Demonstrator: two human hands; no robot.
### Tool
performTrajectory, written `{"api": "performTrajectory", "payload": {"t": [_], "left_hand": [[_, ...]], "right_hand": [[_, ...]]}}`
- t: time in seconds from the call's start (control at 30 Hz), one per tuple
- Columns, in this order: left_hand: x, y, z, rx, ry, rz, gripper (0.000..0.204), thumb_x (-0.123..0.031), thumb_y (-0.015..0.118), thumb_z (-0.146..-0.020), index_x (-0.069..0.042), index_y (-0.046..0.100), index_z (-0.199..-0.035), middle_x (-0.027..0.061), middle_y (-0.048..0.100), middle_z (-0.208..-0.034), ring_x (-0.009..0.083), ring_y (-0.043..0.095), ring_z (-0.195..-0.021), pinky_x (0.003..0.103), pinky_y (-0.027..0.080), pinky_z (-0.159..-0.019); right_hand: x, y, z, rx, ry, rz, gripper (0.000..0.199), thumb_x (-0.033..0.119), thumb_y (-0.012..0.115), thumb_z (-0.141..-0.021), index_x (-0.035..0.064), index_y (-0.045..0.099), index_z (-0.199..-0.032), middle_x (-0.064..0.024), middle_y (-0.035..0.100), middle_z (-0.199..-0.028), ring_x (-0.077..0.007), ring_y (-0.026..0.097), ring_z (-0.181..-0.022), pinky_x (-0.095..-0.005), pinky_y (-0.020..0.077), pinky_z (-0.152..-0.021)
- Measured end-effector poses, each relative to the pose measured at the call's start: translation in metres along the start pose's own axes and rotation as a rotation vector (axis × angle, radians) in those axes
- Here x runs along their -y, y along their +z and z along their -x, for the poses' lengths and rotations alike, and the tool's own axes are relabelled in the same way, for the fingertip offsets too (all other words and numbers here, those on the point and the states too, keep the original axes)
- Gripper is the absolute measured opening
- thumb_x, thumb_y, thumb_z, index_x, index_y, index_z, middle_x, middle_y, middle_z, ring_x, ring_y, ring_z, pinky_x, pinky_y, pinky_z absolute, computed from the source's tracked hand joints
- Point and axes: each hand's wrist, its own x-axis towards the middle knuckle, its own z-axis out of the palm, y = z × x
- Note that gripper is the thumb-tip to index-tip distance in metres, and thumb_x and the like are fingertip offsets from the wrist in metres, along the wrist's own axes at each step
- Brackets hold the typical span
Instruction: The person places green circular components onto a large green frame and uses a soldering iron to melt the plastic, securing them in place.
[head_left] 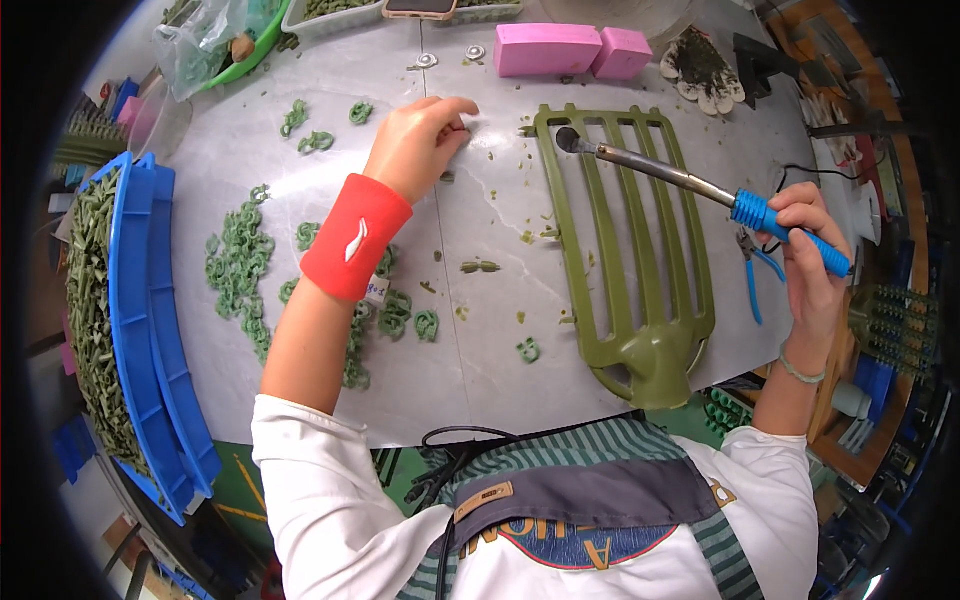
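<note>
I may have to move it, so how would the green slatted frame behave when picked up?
The green slatted frame is probably stiff, its bars being joined at both ends. It may be fragile where those bars run slim between open slots. Lying flat on the table, it would likely slide, not roll.

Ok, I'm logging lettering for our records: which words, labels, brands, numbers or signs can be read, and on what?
Wording isn't copied here, only placed.
Shirt: large gold letters, upside down, partly covered by the apron.
Tag on apron: tan, print too small to read.
Wristband: white curved mark, no letters.
White label beside it: blue marks, too blurred to read.
</note>
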Motion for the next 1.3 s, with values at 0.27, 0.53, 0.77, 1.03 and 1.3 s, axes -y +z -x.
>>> {"api": "performTrajectory", "payload": {"t": [0.27,0.53,0.77,1.03,1.3], "left_hand": [[0.006,0.0,0.003,0.023,-0.159,0.167,0.014,-0.002,0.067,-0.081,-0.001,0.067,-0.095,0.007,0.06,-0.099,0.0178,0.064,-0.083,0.028,0.054,-0.077],[-0.015,0.019,-0.001,-0.009,-0.016,0.131,0.011,-0.006,0.069,-0.082,-0.002,0.069,-0.092,0.0076,0.069,-0.087,0.0185,0.066,-0.074,0.028,0.054,-0.069],[-0.022,0.041,-0.011,-0.038,0.085,0.095,0.011,-0.006,0.069,-0.08,-0.003,0.069,-0.091,0.0097,0.067,-0.084,0.023,0.065,-0.072,0.03,0.053,-0.066],[-0.024,0.047,-0.015,-0.092,0.149,0.031,0.012,-0.004,0.069,-0.078,-0.002,0.068,-0.09,0.0113,0.066,-0.083,0.0265,0.064,-0.073,0.033,0.052,-0.066],[-0.002,-0.002,-0.064,-0.326,0.123,-0.098,0.012,-0.005,0.063,-0.084,-0.004,0.067,-0.096,0.0105,0.068,-0.087,0.0216,0.066,-0.072,0.03,0.052,-0.065]], "right_hand": [[0.006,0.003,-0.001,-0.005,-0.007,0.01,0.019,0.012,0.056,-0.088,-0.0041,0.063,-0.096,-0.0141,0.054,-0.106,-0.0206,0.058,-0.089,-0.0331,0.0536,-0.074],[0.003,0.018,-0.017,0.092,-0.036,0.017,0.015,0.004,0.055,-0.087,-0.0049,0.064,-0.096,-0.0135,0.055,-0.103,-0.0205,0.059,-0.091,-0.0313,0.055,-0.077],[0.002,0.026,-0.026,0.171,-0.08,0.123,0.014,0.001,0.058,-0.085,-0.0046,0.065,-0.096,-0.0142,0.056,-0.103,-0.02,0.058,-0.093,-0.0315,0.0553,-0.077],[0.004,0.014,-0.015,0.08,-0.047,0.047,0.014,0.001,0.056,-0.084,-0.0055,0.064,-0.094,-0.0148,0.055,-0.102,-0.0202,0.06,-0.088,-0.032,0.0548,-0.077],[-0.002,-0.009,0.006,-0.011,-0.002,-0.018,0.015,0.004,0.056,-0.084,-0.0058,0.062,-0.093,-0.0147,0.053,-0.103,-0.021,0.06,-0.083,-0.0332,0.054,-0.073]]}}
